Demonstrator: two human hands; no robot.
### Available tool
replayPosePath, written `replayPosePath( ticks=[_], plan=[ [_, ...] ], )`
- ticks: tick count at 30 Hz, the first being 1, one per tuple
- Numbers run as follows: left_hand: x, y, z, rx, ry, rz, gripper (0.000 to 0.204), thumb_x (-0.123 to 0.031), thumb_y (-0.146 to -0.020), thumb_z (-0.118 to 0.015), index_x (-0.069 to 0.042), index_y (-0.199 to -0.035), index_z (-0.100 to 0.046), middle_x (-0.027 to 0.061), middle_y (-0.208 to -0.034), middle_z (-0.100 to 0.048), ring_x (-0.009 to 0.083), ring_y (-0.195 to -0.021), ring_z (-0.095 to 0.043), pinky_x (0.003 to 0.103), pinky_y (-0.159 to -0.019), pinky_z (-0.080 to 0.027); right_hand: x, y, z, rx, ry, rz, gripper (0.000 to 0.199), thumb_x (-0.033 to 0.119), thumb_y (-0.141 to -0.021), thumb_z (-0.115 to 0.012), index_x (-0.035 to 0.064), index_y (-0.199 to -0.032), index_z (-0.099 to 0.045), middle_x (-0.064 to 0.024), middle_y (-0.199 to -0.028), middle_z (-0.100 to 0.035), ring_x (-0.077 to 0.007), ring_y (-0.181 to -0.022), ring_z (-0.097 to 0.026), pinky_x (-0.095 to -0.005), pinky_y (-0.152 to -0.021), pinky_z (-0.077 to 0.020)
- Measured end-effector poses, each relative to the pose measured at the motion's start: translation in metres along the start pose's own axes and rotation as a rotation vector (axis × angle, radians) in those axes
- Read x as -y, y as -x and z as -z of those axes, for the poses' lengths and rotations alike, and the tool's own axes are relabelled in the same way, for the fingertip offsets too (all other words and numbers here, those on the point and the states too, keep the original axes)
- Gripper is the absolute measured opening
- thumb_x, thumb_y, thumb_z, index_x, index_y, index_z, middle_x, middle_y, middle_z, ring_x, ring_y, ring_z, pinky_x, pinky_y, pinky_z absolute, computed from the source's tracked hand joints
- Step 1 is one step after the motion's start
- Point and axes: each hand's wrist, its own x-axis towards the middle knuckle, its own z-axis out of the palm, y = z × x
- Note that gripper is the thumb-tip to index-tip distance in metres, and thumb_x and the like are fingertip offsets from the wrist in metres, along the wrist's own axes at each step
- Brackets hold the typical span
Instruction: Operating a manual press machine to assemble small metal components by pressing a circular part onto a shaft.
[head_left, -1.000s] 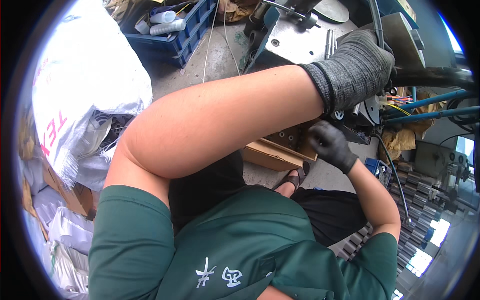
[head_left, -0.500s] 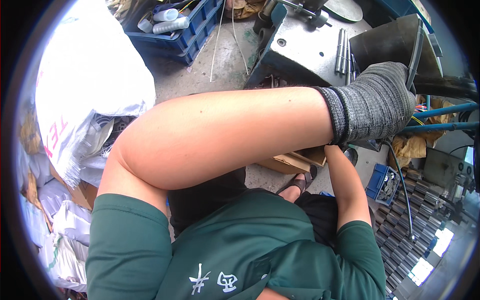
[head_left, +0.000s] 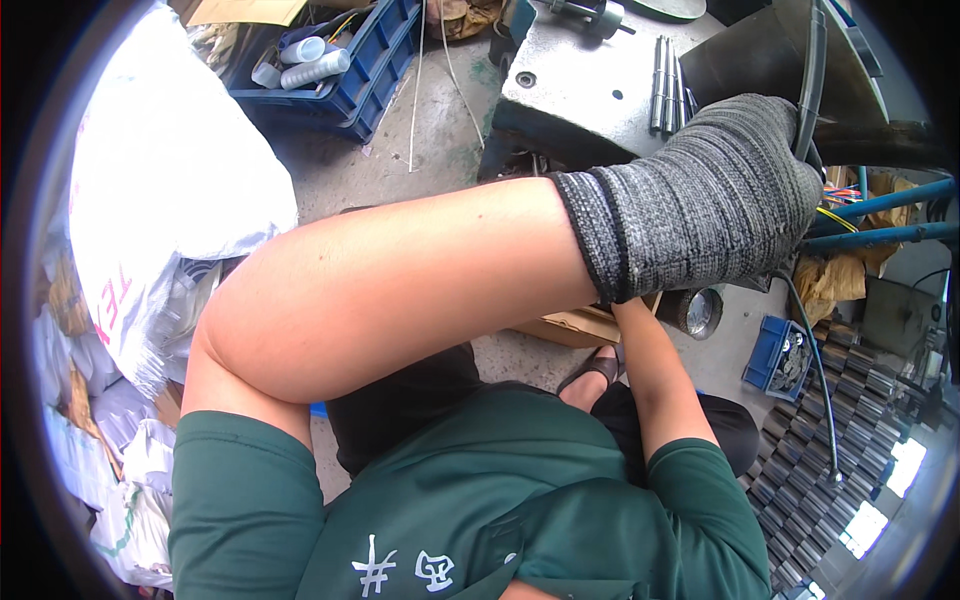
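Observation:
My left arm reaches across to the right. My left hand (head_left: 715, 190), in a grey and black knitted glove, is closed at the lower end of a curved grey bar (head_left: 813, 75); its fingertips are mostly hidden. My right forearm (head_left: 655, 370) goes up behind the left glove, which hides my right hand and anything in it. Beyond the glove is a metal machine table (head_left: 580, 75) with several thin steel rods (head_left: 663, 85) on it. A dark metal guard-like piece (head_left: 740, 60) stands beside the rods.
A cardboard box (head_left: 570, 328) and a round metal-looking container (head_left: 700, 312) are below the glove. Blue crates (head_left: 375, 85) stand at the far left, and a white sack (head_left: 180, 170) nearer. At right are a small blue bin (head_left: 775, 355), stacked metal pieces (head_left: 800, 450) and blue bars (head_left: 880, 238).
The view has shifted, so the machine table appears farther left and higher. The left glove looks larger and stays at the curved bar. More of the round container shows below it.

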Motion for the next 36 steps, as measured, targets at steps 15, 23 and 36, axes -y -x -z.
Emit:
replayPosePath(
  ticks=[15,23,36],
  plan=[
    [-0.007,0.01,-0.004,-0.042,0.083,0.014,0.03,-0.022,-0.089,-0.063,0.001,-0.107,-0.069,0.0158,-0.088,-0.072,0.0243,-0.085,-0.072,0.036,-0.082,-0.058,-0.025,0.014,-0.01,-0.066,0.033,0.079,0.045,0.016,-0.076,-0.069,0.0053,-0.119,-0.071,-0.0265,-0.121,-0.065,-0.0429,-0.11,-0.064,-0.0482,-0.098,-0.0507],
    [-0.009,0.008,-0.026,0.104,0.288,0.254,0.034,-0.011,-0.09,-0.066,-0.004,-0.123,-0.063,0.0083,-0.095,-0.072,0.0175,-0.086,-0.07,0.032,-0.072,-0.06,-0.013,0.153,0.125,0.123,0.068,0.19,0.04,0.018,-0.076,-0.074,0.0015,-0.112,-0.072,-0.0258,-0.121,-0.066,-0.04,-0.118,-0.062,-0.0453,-0.098,-0.0523],
    [0.01,0.053,-0.077,0.497,0.147,0.181,0.039,-0.017,-0.094,-0.072,0.003,-0.125,-0.058,0.0082,-0.104,-0.067,0.0144,-0.094,-0.066,0.03,-0.084,-0.058,0.011,0.32,0.233,-1.016,-1.975,0.272,0.033,0.0,-0.093,-0.063,0.0001,-0.126,-0.06,-0.0135,-0.115,-0.069,-0.0228,-0.1,-0.071,-0.036,-0.092,-0.0582]
  ],
)
